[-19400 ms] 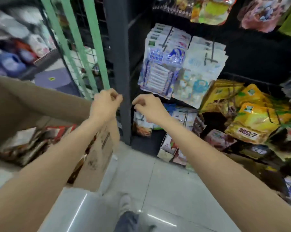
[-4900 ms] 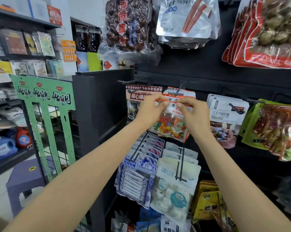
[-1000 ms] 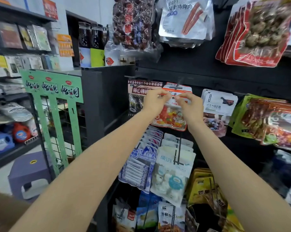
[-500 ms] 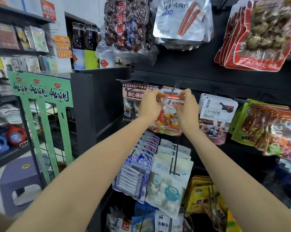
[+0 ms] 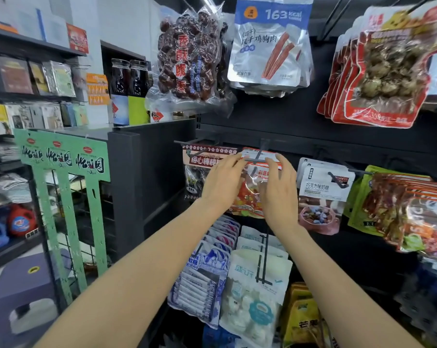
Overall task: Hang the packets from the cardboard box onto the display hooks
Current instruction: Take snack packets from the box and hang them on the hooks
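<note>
Left hand and right hand are raised with fingers loosely spread, flanking the colourful candy packet between them; fingertips touch its top edge, neither hand curled round it. That packet hangs on the display hook just above both hands

Candy packet on display hook, middle row of rack; left hand and right hand at its two sides. Lollipop packet just left; chocolate packet right. Jujube bag and chicken packet above. Stool far lower left.
</note>
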Demonstrator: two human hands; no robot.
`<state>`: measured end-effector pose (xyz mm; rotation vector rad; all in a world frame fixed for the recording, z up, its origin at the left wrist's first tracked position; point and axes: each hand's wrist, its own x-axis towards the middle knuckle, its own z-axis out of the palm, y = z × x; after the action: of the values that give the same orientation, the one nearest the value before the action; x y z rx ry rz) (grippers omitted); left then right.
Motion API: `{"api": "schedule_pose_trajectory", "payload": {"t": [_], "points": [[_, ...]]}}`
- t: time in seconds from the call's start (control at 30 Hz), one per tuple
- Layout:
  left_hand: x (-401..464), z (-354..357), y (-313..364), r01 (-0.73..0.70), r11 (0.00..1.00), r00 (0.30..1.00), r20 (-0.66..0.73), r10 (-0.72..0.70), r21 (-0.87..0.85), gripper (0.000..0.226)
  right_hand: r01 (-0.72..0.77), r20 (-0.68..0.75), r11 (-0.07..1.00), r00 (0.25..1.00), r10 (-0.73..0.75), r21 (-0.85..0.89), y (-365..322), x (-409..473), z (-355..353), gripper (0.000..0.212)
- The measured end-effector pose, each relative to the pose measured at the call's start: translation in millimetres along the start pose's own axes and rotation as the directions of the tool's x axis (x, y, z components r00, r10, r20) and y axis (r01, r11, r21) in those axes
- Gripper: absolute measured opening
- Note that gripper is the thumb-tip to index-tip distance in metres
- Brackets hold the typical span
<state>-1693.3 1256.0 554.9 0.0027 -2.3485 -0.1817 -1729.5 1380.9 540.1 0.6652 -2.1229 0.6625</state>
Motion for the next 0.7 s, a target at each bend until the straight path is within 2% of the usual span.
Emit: {"api": "schedule_pose_trajectory", "payload": {"t": [0.07, 0.13, 0.27, 0.37, 0.5, 0.6, 0.7], "points": [[-10, -8, 0, 0.014, 1.0, 0.999, -0.035, -0.015, -0.027, 0.055, -0.038, -0.081, 0.998, 0.996, 0.042, 0.048, -7, -14, -5, 0.04], [-21, -16, -2, 0.026, 0.999, 0.999, -0.04, -0.028, -0.047, 0.051, -0.083, -0.057, 0.991, 0.994, 0.089, 0.105, -16, -29, -7, 0.026], [-54, -38, -17, 0.072, 0.997, 0.992, 0.104, -0.069, -0.023, 0.03, -0.122, 0.286, 0.959, 0.957, 0.045, 0.255, -44, -50, 0, 0.026], [-91, -61, -41, 0.204, 0.979, 0.956, 0.222, -0.193, -0.026, 0.025, -0.145, 0.447, 0.946, 0.894, 0.0, 0.29, -78, -65, 7, 0.022], [-157, -92, -96, 0.385, 0.922, 0.868, 0.321, -0.378, 0.044, 0.017, -0.156, 0.643, 0.941, 0.762, -0.079, 0.301, -141, -96, 30, 0.022], [-214, -115, -148, 0.488, 0.868, 0.759, 0.443, -0.477, 0.098, 0.016, -0.249, 0.751, 0.9, 0.65, -0.118, 0.357, -203, -130, 50, 0.021], [-276, -134, -196, 0.579, 0.806, 0.663, 0.507, -0.551, 0.119, 0.02, -0.285, 0.829, 0.877, 0.523, -0.195, 0.386, -265, -169, 67, 0.021]]}}
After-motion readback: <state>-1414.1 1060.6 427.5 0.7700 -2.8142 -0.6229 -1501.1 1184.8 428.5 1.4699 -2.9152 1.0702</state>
